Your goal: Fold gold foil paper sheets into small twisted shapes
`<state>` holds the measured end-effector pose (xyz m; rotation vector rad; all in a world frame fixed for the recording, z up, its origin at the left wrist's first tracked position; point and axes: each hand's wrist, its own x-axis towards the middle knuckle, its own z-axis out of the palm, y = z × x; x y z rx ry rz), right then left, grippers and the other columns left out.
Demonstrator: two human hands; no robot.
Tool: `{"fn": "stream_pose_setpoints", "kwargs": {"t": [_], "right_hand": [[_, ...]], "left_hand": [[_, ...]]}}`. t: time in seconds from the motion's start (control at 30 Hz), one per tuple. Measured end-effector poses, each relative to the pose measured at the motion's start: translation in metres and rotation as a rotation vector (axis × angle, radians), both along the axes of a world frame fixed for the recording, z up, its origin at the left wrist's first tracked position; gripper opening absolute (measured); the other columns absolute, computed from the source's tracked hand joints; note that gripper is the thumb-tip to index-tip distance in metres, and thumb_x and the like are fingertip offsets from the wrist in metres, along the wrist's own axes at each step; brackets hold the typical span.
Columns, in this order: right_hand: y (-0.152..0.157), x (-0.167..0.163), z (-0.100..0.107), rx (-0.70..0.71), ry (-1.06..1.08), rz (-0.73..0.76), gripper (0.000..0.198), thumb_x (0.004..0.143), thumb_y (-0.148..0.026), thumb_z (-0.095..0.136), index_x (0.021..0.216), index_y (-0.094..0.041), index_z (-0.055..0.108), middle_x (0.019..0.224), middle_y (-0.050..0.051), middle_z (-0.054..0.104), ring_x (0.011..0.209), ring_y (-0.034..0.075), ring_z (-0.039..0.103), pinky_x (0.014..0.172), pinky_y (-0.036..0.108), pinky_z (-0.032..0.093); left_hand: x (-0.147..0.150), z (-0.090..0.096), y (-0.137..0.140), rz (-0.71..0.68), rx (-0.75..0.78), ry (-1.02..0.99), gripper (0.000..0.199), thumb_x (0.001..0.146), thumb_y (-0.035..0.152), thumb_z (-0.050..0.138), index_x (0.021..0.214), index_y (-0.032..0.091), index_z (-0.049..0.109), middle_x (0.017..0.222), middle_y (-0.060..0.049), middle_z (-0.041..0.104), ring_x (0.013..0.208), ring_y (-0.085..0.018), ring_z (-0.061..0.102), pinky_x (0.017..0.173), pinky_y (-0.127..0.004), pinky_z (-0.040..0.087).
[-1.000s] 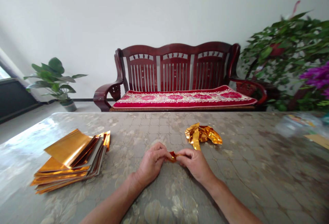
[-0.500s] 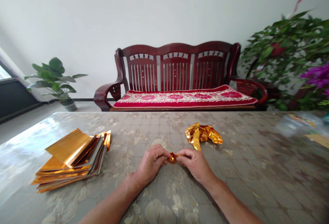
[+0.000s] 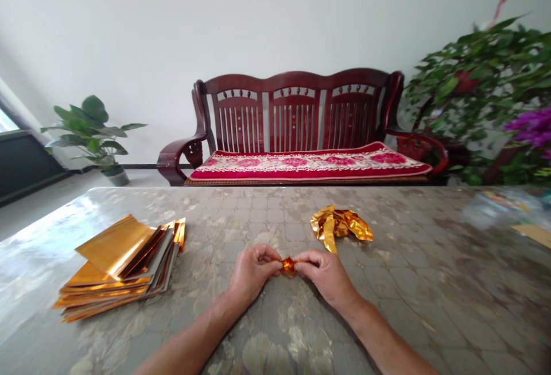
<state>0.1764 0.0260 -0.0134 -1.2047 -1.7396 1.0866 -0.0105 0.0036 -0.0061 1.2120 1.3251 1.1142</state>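
Note:
Between my two hands is a small piece of shiny gold foil paper [image 3: 288, 264], gathered into a rounded lump. My left hand [image 3: 253, 270] pinches its left end between thumb and fingers. Its right end is pinched by my right hand [image 3: 326, 276]. The fingertips cover both ends of the foil. Just beyond my right hand lies crumpled gold foil [image 3: 341, 225], with one strip reaching toward my knuckles. To the left, apart from my hands, is a stack of gold foil paper sheets [image 3: 109, 271], loosely fanned, some showing a grey side.
Everything lies on a table with a patterned, glossy cover [image 3: 267, 340]. A clear plastic bag [image 3: 501, 208] and a tan piece of card [image 3: 534, 235] are at the right. Behind stand a dark red wooden bench [image 3: 293, 83], a potted plant [image 3: 92, 131] and leafy plants [image 3: 486, 70].
My left hand's fingers have shifted slightly around the foil's left end, and the foil has turned a little. My right hand stays nearly in place.

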Motion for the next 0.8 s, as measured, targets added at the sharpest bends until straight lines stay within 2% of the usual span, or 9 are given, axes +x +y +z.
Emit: {"fn": "stream_pose_setpoints", "kwargs": {"t": [0.13,0.27,0.43,0.6,0.8], "right_hand": [[0.0,0.0,0.0,0.002,-0.007,-0.021,0.019,0.073,-0.029,0.064,0.081,-0.022,0.08,0.065,0.002,0.072,0.065,0.018,0.064,0.064,0.026,0.048],[-0.001,-0.001,0.002,-0.004,0.01,-0.03,0.018,0.072,-0.028,0.064,0.079,-0.021,0.079,0.069,0.003,0.074,0.066,0.018,0.064,0.066,0.027,0.048],[-0.003,-0.003,0.005,-0.013,0.037,-0.041,0.018,0.073,-0.031,0.064,0.077,-0.02,0.078,0.073,0.004,0.075,0.069,0.019,0.065,0.067,0.028,0.049],[-0.005,-0.004,0.004,0.007,0.043,-0.045,0.018,0.074,-0.032,0.064,0.076,-0.021,0.078,0.069,0.003,0.074,0.066,0.019,0.065,0.066,0.027,0.05],[-0.005,-0.006,0.001,0.049,0.063,-0.035,0.017,0.076,-0.029,0.063,0.074,-0.021,0.077,0.071,0.003,0.074,0.068,0.018,0.067,0.066,0.027,0.05]], "left_hand": [[0.004,-0.004,-0.002,0.072,0.047,0.023,0.009,0.063,0.024,0.071,0.066,0.016,0.068,0.052,0.002,0.065,0.048,-0.011,0.056,0.047,-0.02,0.038],[0.01,-0.007,-0.004,0.124,0.044,-0.064,0.009,0.063,0.024,0.071,0.066,0.016,0.066,0.049,0.002,0.063,0.045,-0.011,0.053,0.047,-0.02,0.037],[0.015,-0.003,-0.005,0.168,0.027,-0.106,0.011,0.06,0.022,0.073,0.064,0.015,0.065,0.049,0.002,0.063,0.045,-0.011,0.054,0.047,-0.021,0.039],[0.018,0.001,-0.008,0.174,0.025,-0.129,0.013,0.059,0.024,0.074,0.062,0.016,0.065,0.047,0.002,0.062,0.045,-0.011,0.054,0.047,-0.021,0.04],[0.024,0.004,-0.01,0.13,0.017,-0.184,0.012,0.06,0.023,0.074,0.062,0.016,0.065,0.052,-0.001,0.067,0.046,-0.012,0.056,0.048,-0.021,0.043]]}}
